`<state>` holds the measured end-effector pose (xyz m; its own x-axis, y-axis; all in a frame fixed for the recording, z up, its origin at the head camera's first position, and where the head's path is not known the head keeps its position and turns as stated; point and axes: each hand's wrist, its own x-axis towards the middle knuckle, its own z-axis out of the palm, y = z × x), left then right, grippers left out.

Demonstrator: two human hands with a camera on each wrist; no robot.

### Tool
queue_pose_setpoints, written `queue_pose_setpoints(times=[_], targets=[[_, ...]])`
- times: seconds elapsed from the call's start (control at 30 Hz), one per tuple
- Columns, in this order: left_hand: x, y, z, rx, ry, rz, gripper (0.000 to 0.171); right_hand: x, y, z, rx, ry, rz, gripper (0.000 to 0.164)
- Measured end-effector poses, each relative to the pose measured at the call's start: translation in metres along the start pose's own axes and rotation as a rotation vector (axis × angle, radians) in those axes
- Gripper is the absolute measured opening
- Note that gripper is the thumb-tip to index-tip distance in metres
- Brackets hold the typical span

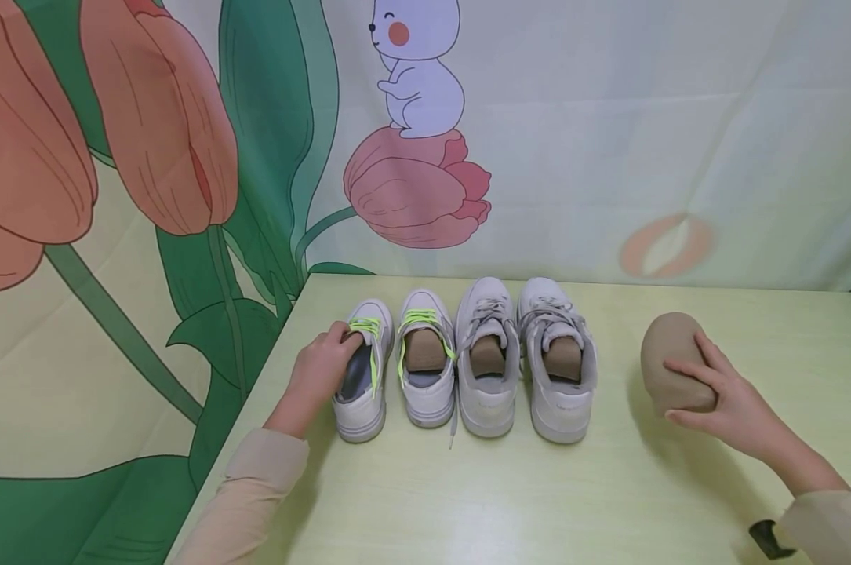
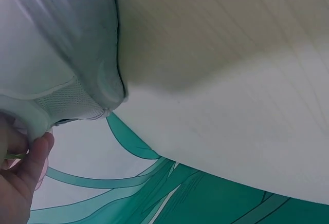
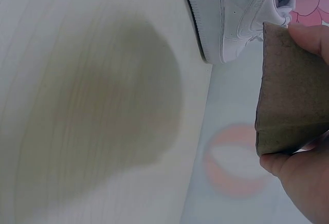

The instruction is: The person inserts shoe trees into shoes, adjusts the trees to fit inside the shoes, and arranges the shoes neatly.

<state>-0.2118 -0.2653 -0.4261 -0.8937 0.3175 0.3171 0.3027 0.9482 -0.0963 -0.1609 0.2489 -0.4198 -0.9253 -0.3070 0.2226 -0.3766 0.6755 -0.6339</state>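
My left hand (image 1: 322, 365) pinches the upper edge of the leftmost white shoe (image 1: 360, 416), near its tongue and lime-green laces. That shoe's dark insole shows and its heel faces me. In the left wrist view, thumb and fingertips grip the rim of the shoe (image 2: 61, 34). On the right, my right hand (image 1: 732, 404) holds a brown moulded-cardboard shoe insert (image 1: 668, 353) above the table, its rounded end pointing away. The right wrist view shows the insert's (image 3: 293, 95) flat cut edge between thumb and fingers.
Beside the leftmost shoe stand a second green-laced shoe (image 1: 430, 404) and two larger white shoes (image 1: 487, 408) with greyish laces, all three with brown inserts inside. The pale table (image 1: 467, 502) meets a printed cloth backdrop (image 1: 573, 157). A dark object (image 1: 771, 540) shows beside the right sleeve.
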Motion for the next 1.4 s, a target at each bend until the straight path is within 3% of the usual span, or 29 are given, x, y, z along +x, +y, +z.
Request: queue_pose_setpoints(times=[0.27, 0.63, 0.9, 1.2, 1.4], targets=[[0.002, -0.001, 0.001, 0.001, 0.006, 0.005, 0.034, -0.001, 0.001, 0.001, 0.008, 0.0, 0.002, 0.063], [0.002, -0.003, 0.001, -0.044, 0.024, -0.002, 0.026, -0.002, 0.005, 0.002, 0.006, 0.007, 0.0, 0.063], [-0.001, -0.008, 0.01, -0.058, 0.164, 0.034, 0.016, -0.002, 0.005, 0.003, 0.01, 0.01, 0.004, 0.063], [-0.002, -0.013, 0.011, -0.227, 0.234, 0.017, 0.022, -0.002, 0.002, 0.001, 0.0, 0.003, 0.001, 0.064], [0.0, -0.016, 0.006, -0.303, 0.202, -0.005, 0.025, -0.002, -0.001, 0.001, -0.002, 0.005, -0.006, 0.064]])
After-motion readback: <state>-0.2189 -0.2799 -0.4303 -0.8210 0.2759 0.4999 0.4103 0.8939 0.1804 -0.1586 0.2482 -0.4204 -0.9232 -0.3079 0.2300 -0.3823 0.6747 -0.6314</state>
